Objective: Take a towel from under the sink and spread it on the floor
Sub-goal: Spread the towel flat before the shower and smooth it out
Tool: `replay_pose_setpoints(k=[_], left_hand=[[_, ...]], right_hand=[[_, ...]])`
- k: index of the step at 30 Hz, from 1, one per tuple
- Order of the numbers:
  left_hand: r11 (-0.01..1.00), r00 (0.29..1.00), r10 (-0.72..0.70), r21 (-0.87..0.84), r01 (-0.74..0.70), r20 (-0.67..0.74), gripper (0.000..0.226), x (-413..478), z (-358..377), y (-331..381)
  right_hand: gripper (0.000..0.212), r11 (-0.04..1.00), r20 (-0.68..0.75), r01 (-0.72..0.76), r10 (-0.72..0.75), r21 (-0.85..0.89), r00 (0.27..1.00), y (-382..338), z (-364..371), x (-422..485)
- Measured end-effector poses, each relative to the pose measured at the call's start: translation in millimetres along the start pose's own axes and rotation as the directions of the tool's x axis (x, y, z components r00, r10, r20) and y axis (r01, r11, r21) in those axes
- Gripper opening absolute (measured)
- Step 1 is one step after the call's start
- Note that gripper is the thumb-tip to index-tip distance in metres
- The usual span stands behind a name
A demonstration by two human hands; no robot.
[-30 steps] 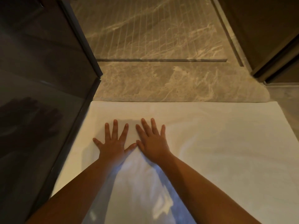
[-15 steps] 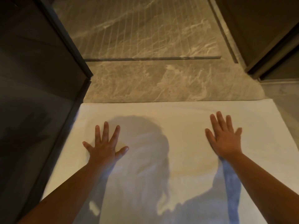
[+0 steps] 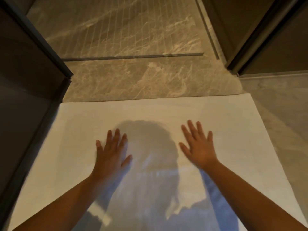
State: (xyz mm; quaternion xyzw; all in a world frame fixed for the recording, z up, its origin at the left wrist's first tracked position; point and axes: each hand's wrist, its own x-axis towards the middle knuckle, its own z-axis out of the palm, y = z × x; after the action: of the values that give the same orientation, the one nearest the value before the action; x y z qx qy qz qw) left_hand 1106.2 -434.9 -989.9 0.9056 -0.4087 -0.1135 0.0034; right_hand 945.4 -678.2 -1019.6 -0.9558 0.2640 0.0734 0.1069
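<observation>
Right hand (image 3: 199,150) had slid back in toward left hand (image 3: 110,151), both flat, fingers spread, holding nothing, on white towel (image 3: 233,130) laid over the marble floor (image 3: 133,80).

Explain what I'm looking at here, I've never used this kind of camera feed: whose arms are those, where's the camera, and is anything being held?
There is no machine: the camera sits on a person's head and looks down at their own two bare arms. The left hand and right hand lie flat, fingers spread, on a white towel. The towel lies spread out on the marble floor, its left edge along a dark glass panel. Nothing is gripped; both palms only press down. The dark shape between the hands is the person's shadow.
</observation>
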Motion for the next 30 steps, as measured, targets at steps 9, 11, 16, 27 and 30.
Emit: replay_pose_setpoints(k=[9, 11, 16, 27, 30], left_hand=[[0.999, 0.992, -0.049, 0.011, 0.048, 0.116, 0.065, 13.7, 31.5, 99.0], [0.996, 0.991, -0.088, 0.025, 0.086, 0.101, 0.064, 12.8, 29.0, 107.3], [0.997, 0.995, -0.070, 0.036, 0.068, 0.064, 0.065, 11.6, 23.6, 108.8], [0.986, 0.984, -0.141, 0.099, 0.130, 0.111, 0.065, 12.8, 32.2, 109.6], [0.983, 0.982, -0.145, 0.132, 0.129, 0.120, 0.064, 12.1, 30.3, 112.6]], right_hand=[[0.064, 0.975, -0.023, -0.221, 0.222, 0.025, 0.975, 92.9, -27.1, -0.2], [0.064, 0.990, -0.037, -0.131, 0.133, 0.053, 0.990, 71.2, -30.2, 20.3], [0.060, 0.985, -0.008, 0.171, -0.171, 0.026, 0.985, 9.5, -25.0, 63.0], [0.060, 0.975, -0.007, -0.216, 0.216, 0.060, 0.976, 140.7, -34.6, 40.7], [0.059, 0.965, -0.014, -0.243, 0.245, 0.099, 0.969, 105.1, -34.0, 23.5]])
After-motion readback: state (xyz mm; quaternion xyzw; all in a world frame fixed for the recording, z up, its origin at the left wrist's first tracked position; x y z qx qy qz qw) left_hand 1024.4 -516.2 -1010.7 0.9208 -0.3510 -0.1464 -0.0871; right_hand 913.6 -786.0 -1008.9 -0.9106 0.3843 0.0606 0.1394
